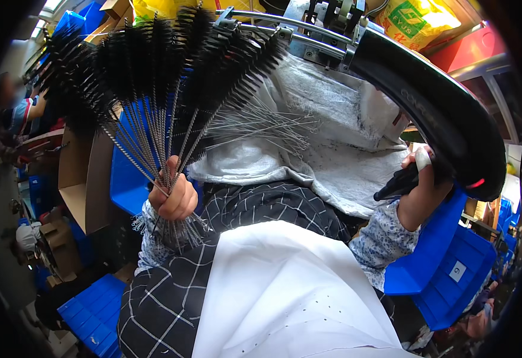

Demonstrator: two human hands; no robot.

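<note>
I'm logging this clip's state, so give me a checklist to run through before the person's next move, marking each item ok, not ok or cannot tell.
1. Left hand closed around the stems of the black brushes: ok.
2. Bristles away from that hand: ok, they fan out beyond it.
3. Loose wire stems neatly aligned on the grey sheet: not ok, they cross at angles.
4. Right hand gripping the dark item beside it: cannot tell, the fingers are partly hidden.
5. Brushes clear of the metal bars: cannot tell, they overlap in this view.
</note>
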